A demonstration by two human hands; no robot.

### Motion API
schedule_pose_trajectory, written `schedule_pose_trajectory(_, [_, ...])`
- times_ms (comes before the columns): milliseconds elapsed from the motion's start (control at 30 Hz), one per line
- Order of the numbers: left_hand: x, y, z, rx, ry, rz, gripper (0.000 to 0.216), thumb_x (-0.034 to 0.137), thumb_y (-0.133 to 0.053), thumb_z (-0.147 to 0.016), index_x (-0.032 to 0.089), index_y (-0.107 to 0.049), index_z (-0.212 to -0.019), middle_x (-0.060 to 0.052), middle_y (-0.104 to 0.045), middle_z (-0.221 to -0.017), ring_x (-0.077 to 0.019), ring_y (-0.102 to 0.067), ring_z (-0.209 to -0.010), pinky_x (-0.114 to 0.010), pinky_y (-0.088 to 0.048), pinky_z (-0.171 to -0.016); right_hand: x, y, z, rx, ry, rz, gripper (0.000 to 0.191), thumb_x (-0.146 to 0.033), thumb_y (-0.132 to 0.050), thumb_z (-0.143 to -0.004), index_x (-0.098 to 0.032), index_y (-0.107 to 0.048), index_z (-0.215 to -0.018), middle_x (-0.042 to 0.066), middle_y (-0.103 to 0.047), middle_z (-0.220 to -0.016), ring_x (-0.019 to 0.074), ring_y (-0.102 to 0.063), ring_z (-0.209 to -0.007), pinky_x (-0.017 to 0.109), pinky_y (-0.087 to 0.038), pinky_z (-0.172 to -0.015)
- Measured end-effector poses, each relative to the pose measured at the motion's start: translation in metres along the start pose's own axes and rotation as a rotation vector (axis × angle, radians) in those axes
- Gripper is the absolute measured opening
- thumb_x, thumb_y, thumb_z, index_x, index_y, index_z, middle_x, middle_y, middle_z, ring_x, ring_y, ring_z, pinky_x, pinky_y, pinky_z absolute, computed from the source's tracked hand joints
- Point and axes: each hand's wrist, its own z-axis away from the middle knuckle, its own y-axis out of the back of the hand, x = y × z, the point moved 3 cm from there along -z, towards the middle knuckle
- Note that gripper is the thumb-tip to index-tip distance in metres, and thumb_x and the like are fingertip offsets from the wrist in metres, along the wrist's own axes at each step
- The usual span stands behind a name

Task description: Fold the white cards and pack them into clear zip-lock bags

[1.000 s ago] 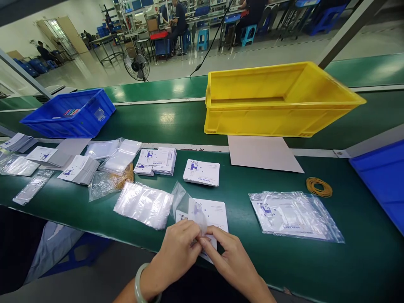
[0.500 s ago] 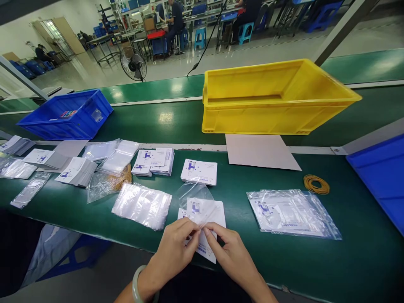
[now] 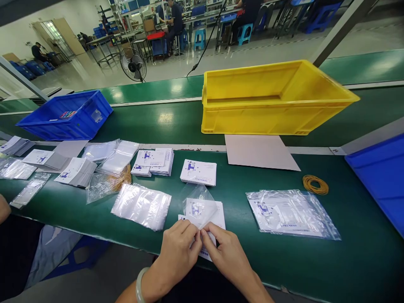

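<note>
Green bench top (image 3: pixel 233 189) runs left to right, with a yellow plastic bin (image 3: pixel 277 117) at the far side, right of centre, and a blue plastic bin (image 3: pixel 67 122) at far left. At the near edge, a clear plastic bag (image 3: pixel 202 207) is held over printed cards (image 3: pixel 220 216), between a pile of flat clear bags (image 3: pixel 142 206) to the left and bagged cards (image 3: pixel 288 214) to the right. Left hand (image 3: pixel 180 248) and right hand (image 3: pixel 225 251): fingertips nearly meeting, each thumb and forefinger pinched on the bag's near end, other fingers curled. Whether a card sits inside it cannot be determined. Judged handling: film very light, limp and slick, likely to cling to itself and crease; cards thin, fairly stiff, corners liable to bend. Recommended hold: bag by its lips, cards lightly by opposite edges.
</note>
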Motion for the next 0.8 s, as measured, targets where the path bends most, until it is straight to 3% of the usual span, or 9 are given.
schedule_pose_trajectory(200, [-0.008,0.013,-0.004,0.17,0.061,-0.086,0.025,0.004,-0.047,-0.084,0.02,-0.043,-0.065,0.002,-0.046,-0.06,-0.014,-0.043,-0.06,-0.027,-0.032,-0.056,0.001,-0.004,0.005,0.053,0.047,0.08,0.028,-0.022,-0.043,-0.09,-0.021,-0.05,-0.063,-0.004,-0.057,-0.052,0.0109,-0.053,-0.044,0.021,-0.035,-0.046])
schedule_pose_trajectory(367, [0.0,0.013,-0.004,-0.07,-0.053,-0.017,0.02,0.005,-0.05,-0.077,0.02,-0.042,-0.066,0.002,-0.049,-0.064,-0.014,-0.045,-0.062,-0.027,-0.03,-0.055,0.003,0.008,0.002,0.085,0.006,0.059,0.021,-0.029,-0.048,-0.091,-0.02,-0.057,-0.074,-0.003,-0.062,-0.061,0.0116,-0.058,-0.051,0.02,-0.041,-0.052])
schedule_pose_trajectory(467, [0.006,0.01,-0.003,-0.122,-0.085,0.048,0.017,0.007,-0.049,-0.077,0.02,-0.043,-0.068,0.002,-0.051,-0.065,-0.0138,-0.046,-0.063,-0.026,-0.032,-0.055,0.0,0.012,-0.001,0.059,0.011,0.066,0.025,-0.026,-0.044,-0.092,-0.02,-0.056,-0.072,-0.004,-0.058,-0.059,0.0103,-0.055,-0.05,0.019,-0.04,-0.051])
schedule_pose_trajectory(600, [0.0,0.015,-0.006,-0.094,-0.013,0.062,0.019,0.006,-0.045,-0.077,0.02,-0.04,-0.066,0.002,-0.049,-0.062,-0.0126,-0.046,-0.06,-0.025,-0.033,-0.054,0.001,0.009,-0.001,-0.015,0.008,0.056,0.025,-0.025,-0.045,-0.091,-0.02,-0.054,-0.068,-0.004,-0.057,-0.057,0.01,-0.053,-0.05,0.019,-0.04,-0.051])
schedule_pose_trajectory(800, [-0.017,0.036,-0.011,0.046,0.186,0.025,0.02,0.006,-0.047,-0.074,0.02,-0.039,-0.061,0.004,-0.046,-0.057,-0.0096,-0.044,-0.053,-0.022,-0.03,-0.051,0.023,0.029,0.013,0.1,-0.124,0.006,0.025,-0.036,-0.051,-0.091,-0.021,-0.065,-0.077,0.0,-0.066,-0.065,0.0125,-0.056,-0.049,0.02,-0.042,-0.045])
